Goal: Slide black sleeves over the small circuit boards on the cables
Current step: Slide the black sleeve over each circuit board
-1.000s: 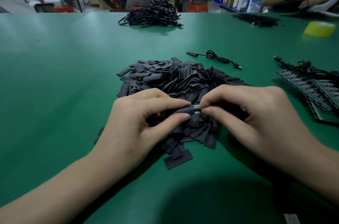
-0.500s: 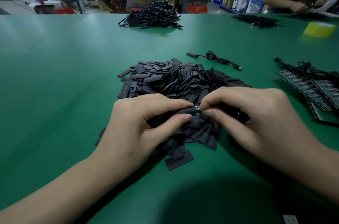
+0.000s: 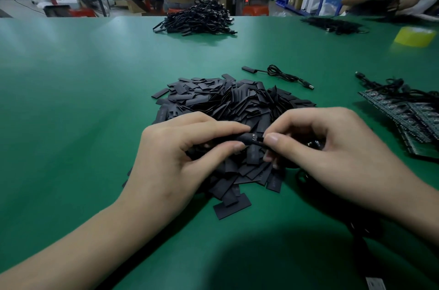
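The wide green table (image 3: 71, 104) held a big pile of flat black plastic sleeves (image 3: 225, 102). Over the near side of that pile, my left hand (image 3: 180, 159) pinched one black tube sleeve (image 3: 245, 140) between thumb and first finger. My right hand (image 3: 332, 147) pinched the small dark circuit board (image 3: 256, 137) right at the sleeve's mouth. The sleeve lay sideways, its long way running left to right, open end facing my right hand. I thought that if I pushed crooked, a board corner could catch and crumple the soft mouth. The sleeve could also slip down and get lost in the pile.
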`<state>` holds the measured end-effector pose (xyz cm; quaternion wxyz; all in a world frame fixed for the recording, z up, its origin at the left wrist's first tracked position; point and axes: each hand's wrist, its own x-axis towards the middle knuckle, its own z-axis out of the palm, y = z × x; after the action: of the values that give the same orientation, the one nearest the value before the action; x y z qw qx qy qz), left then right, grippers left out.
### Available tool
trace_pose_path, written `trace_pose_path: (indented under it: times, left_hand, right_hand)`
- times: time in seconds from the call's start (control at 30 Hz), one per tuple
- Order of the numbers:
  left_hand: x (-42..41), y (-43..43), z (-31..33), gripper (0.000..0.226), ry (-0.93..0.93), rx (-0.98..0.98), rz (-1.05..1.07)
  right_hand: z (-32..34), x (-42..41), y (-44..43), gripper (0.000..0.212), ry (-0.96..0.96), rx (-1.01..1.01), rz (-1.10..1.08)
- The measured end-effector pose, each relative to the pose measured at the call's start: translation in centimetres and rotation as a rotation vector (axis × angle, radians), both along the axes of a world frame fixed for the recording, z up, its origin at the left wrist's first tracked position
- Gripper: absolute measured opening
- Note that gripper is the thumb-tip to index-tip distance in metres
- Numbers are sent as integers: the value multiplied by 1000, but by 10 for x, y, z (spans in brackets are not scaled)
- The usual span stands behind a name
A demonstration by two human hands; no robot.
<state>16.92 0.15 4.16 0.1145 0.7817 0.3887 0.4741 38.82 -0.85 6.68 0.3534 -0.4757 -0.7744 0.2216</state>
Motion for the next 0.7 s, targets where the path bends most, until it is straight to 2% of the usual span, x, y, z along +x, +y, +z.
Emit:
trace_pose_path:
  times: [0.1,0.2,0.33,0.4,0.5,0.7]
  left_hand:
    - [1,0,-1,25,-21,-18,68]
    - [1,1,-1,36,-163,-118,117]
    - [4,2,-5,34,-328,-281,78]
    - [6,1,-6,43,-374,-341,15]
    - [7,-1,-7,57,-373,-345,-26]
    - [6,-2,-4,59,-321,-282,-15]
  right_hand:
    - [-1,-5,-3,12,-5,26,24]
    - [-3,-6,-6,12,-38,147,-13]
    - [-6,-9,-9,9,-138,281,-60]
    - [-7,-10,-11,7,-179,311,-66]
    - [-7,-12,-13,7,-220,337,-68]
    - [-4,-12,-13,12,-204,292,-29]
